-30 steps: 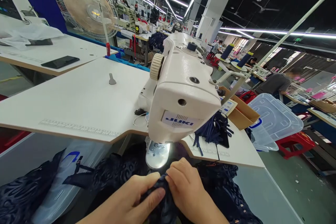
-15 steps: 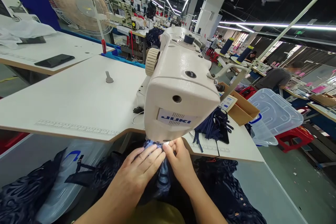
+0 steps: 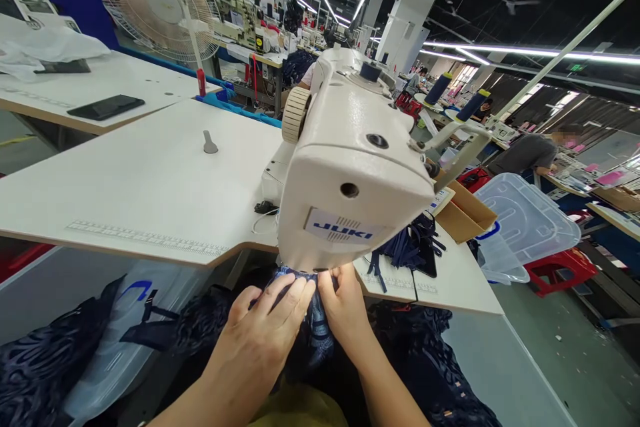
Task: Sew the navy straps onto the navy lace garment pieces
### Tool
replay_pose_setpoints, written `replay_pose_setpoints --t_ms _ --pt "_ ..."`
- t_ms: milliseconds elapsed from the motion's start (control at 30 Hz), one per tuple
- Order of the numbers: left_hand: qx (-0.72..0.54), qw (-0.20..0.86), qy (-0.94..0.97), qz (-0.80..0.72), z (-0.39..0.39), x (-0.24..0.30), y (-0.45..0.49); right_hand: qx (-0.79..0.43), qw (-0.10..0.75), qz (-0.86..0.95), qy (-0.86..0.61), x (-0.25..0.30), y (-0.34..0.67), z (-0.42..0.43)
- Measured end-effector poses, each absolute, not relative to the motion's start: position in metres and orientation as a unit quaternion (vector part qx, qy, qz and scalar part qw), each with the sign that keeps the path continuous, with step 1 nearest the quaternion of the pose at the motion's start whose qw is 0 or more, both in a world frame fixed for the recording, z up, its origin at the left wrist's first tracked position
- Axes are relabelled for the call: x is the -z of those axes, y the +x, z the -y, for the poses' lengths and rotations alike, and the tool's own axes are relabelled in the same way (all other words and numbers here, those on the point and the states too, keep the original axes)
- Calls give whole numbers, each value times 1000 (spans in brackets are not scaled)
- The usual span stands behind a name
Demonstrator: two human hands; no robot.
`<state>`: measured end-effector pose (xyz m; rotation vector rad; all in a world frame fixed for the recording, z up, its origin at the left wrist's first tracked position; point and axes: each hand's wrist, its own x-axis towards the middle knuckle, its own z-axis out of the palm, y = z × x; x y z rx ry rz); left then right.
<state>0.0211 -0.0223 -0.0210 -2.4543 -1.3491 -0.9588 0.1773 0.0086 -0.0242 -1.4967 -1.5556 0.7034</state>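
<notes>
A dark blue lace garment piece [image 3: 320, 333] runs from beneath the sewing machine head [image 3: 350, 193] down toward my lap. The fingers of my left hand [image 3: 267, 330] bend over its left part and press on it close to the needle area; that thumb is hidden. Just to the right, my right hand [image 3: 346, 310] pinches the same piece between thumb and fingers, near its upper edge. The machine head covers the needle and presser foot. Both hands are at the front cut-out of the white sewing table [image 3: 150, 187].
Navy lace garments [image 3: 50, 353] lie at lower left over a clear plastic lid, more [image 3: 425, 360] at lower right. Navy straps [image 3: 405, 243] sit right of the machine by a cardboard box [image 3: 470, 213]. A grey metal piece [image 3: 209, 143] and a phone [image 3: 106, 107] lie leftward.
My left fingers have spread slightly and lifted at the knuckles. The garment piece below the hands has shifted a little right. The whole view has shifted slightly.
</notes>
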Motion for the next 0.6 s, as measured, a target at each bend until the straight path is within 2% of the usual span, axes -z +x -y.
replay_pose_setpoints --t_ms 600 --pt "291 134 -824 466 23 21 25 -261 391 663 -583 26 194 -6"
